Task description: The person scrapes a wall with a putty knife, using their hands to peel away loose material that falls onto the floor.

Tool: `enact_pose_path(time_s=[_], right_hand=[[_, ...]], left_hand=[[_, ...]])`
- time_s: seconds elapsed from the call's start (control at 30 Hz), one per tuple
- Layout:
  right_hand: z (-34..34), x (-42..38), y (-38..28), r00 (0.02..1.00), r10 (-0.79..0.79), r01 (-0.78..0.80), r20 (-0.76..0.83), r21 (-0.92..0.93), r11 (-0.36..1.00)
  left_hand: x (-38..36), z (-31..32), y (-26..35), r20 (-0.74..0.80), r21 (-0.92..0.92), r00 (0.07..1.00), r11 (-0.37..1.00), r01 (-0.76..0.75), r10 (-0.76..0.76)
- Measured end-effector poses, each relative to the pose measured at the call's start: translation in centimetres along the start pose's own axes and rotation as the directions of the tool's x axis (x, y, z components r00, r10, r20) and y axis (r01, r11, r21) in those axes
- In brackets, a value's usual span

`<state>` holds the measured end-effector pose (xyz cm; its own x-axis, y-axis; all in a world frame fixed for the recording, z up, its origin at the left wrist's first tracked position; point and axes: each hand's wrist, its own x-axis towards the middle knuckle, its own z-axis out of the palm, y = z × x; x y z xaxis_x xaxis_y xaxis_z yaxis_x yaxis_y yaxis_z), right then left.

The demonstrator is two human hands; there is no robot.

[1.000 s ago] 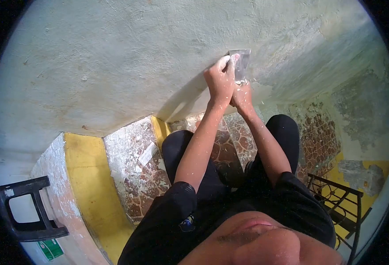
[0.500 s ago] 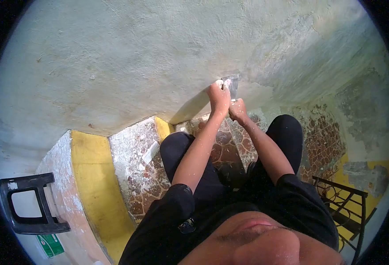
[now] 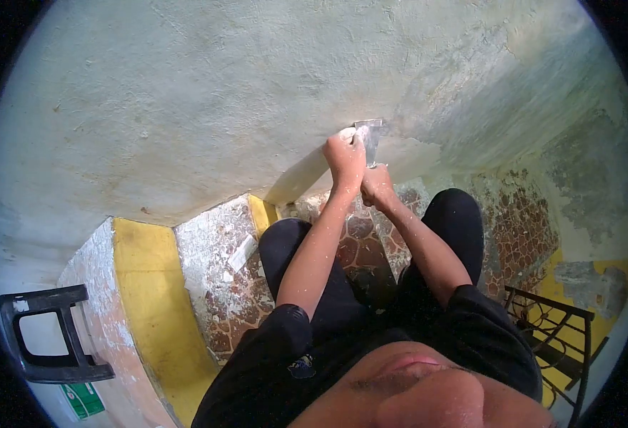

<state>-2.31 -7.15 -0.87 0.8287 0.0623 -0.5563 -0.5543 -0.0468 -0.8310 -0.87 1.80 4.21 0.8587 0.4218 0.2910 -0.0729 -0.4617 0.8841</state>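
Both hands grip scraper [image 3: 369, 139] flat against wall [image 3: 207, 100].

Wall [image 3: 207, 100] blocks ahead, yellow step [image 3: 153, 299] left, railing [image 3: 549, 321] right

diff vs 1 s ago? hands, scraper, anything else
The scraper and both hands slid down the wall from their higher spot. The left hand stays pressed on the blade, the right hand stays on the handle below; nothing let go. The black stool and the yellow-edged steps are unchanged.
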Motion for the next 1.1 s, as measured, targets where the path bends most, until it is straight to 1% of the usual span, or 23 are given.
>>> enact_pose_path(time_s=[0.1,0.27,0.3,0.33,0.37,0.4,0.43,0.47,0.5,0.57,0.6,0.63,0.67,0.7,0.77,0.8,0.87,0.9,0.93,1.0,1.03,1.07,1.1], right_hand=[[-0.2,-0.1,0.0,0.999,-0.03,0.03,0.035,-0.006,1.0],[0.2,0.7,0.5,0.997,-0.072,0.072,0.017,0.018,0.997],[0.9,2.6,1.9,0.89,-0.433,0.433,-0.145,-0.034,0.901],[1.7,2.7,1.0,0.633,-0.725,0.72,-0.271,-0.137,0.68],[0.3,3.8,-1.4,0.637,-0.733,0.745,-0.241,-0.055,0.665],[-1.5,2.2,-6.3,0.641,-0.738,0.758,-0.21,0.024,0.651],[-3.1,0.9,-8.4,0.773,-0.615,0.628,-0.156,0.058,0.776],[-4.0,0.3,-9.7,0.873,-0.476,0.485,-0.108,0.088,0.87],[-3.9,0.5,-9.7,0.867,-0.484,0.495,-0.119,0.078,0.866],[-3.5,1.0,-7.0,0.888,-0.416,0.458,-0.194,0.3,0.837],[-3.1,0.7,-5.8,0.907,-0.358,0.416,-0.222,0.35,0.839],[-3.0,0.3,-4.6,0.905,-0.353,0.419,-0.237,0.348,0.839],[-2.6,0.0,-3.6,0.934,-0.285,0.352,-0.214,0.427,0.833],[-2.2,-0.2,-2.8,0.959,-0.22,0.28,-0.177,0.502,0.818],[-1.8,-0.3,-1.6,0.992,-0.096,0.127,-0.083,0.645,0.754],[-2.2,0.3,-0.7,0.999,-0.04,0.054,-0.037,0.596,0.801],[-2.2,-3.1,-2.2,0.997,0.042,0.0,-0.063,0.563,0.826],[-2.6,-3.6,-1.9,0.997,0.034,0.009,-0.066,0.57,0.821],[-3.1,-3.9,-1.7,0.998,0.034,-0.003,-0.046,0.556,0.831],[-3.7,-5.4,-1.7,0.999,0.034,-0.012,-0.03,0.549,0.836],[-3.9,-7.2,-2.3,0.999,0.04,-0.021,-0.027,0.502,0.865],[-4.0,-8.8,-2.9,0.999,0.048,-0.032,-0.025,0.451,0.892],[-3.9,-9.6,-3.0,0.997,0.063,-0.041,-0.038,0.416,0.908]], left_hand=[[0.0,0.2,0.4,-0.045,0.038,0.998,0.998,-0.039,0.041],[-0.1,0.0,1.4,-0.022,-0.026,1.0,1.0,0.012,-0.012],[-0.1,-0.1,1.6,0.0,-0.023,0.999,0.999,0.037,-0.037],[0.4,0.0,3.0,-0.061,-0.197,0.992,0.973,-0.12,0.11],[1.3,0.4,4.6,-0.15,-0.356,0.96,0.893,-0.277,0.238],[2.8,-0.4,7.4,-0.091,-0.35,0.964,0.898,-0.266,0.25],[3.1,-0.8,10.4,-0.03,-0.336,0.984,0.925,-0.177,0.178],[3.3,-0.7,12.4,0.034,-0.32,0.993,0.942,-0.099,0.116],[3.3,0.0,12.4,0.036,-0.335,0.992,0.936,-0.104,0.123],[2.1,1.9,10.6,-0.03,-0.349,0.983,0.919,-0.181,0.182],[1.4,2.7,9.4,0.006,-0.376,0.991,0.918,-0.123,0.136],[0.9,3.0,8.6,0.098,-0.273,0.984,0.955,-0.12,0.151],[0.7,3.1,7.8,0.183,-0.164,0.97,0.978,-0.132,0.161],[0.6,2.9,6.9,0.182,-0.165,0.969,0.977,-0.135,0.165],[0.3,2.3,5.4,0.249,-0.048,0.957,0.989,-0.14,0.148],[0.1,1.9,4.8,0.25,-0.03,0.958,0.99,-0.137,0.14],[-0.1,0.4,4.9,0.331,0.09,0.943,0.993,-0.079,0.046],[-0.3,-0.3,5.5,0.368,0.169,0.928,0.986,-0.008,-0.056],[-0.3,0.2,4.9,0.369,0.167,0.928,0.986,-0.02,-0.043],[-0.5,1.1,3.9,0.409,-0.005,0.901,0.987,0.163,-0.147],[-0.6,0.8,4.9,0.461,0.024,0.882,0.995,0.1,-0.1],[-0.7,1.3,5.0,0.468,0.027,0.878,0.995,0.097,-0.098],[-1.0,2.5,3.8,0.487,-0.187,0.871,0.966,0.179,-0.068]])
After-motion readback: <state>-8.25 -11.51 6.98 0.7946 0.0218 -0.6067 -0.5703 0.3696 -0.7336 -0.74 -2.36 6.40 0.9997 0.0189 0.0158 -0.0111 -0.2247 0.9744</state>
